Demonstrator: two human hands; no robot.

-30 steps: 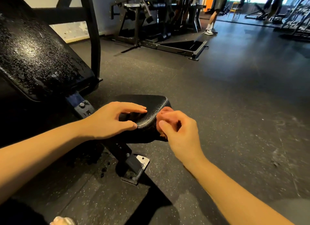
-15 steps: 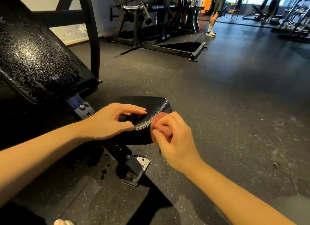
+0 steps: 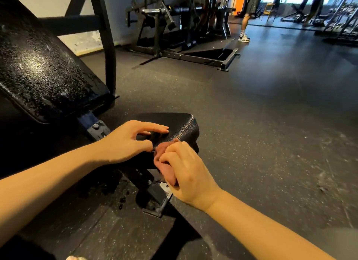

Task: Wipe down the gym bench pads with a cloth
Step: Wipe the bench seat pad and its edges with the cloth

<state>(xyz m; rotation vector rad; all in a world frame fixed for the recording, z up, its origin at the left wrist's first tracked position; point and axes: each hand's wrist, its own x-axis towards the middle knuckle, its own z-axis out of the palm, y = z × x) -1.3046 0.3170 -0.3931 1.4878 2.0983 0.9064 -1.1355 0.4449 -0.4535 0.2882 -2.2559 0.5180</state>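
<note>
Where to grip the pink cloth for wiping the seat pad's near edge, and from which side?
Probably grip the cloth at its bunched middle, from the near right side, as the right hand does. It is wadded against the seat pad's rounded edge, so fingers behind the wad can press it on. The left hand rests on the pad top.

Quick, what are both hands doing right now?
The left hand is open, resting on the seat pad.
The right hand is closed, holding the cloth.

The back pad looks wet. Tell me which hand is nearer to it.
Left. The left hand rests on the seat pad, beside the back pad; the right hand, holding the cloth, is farther, at the seat's edge.
</note>
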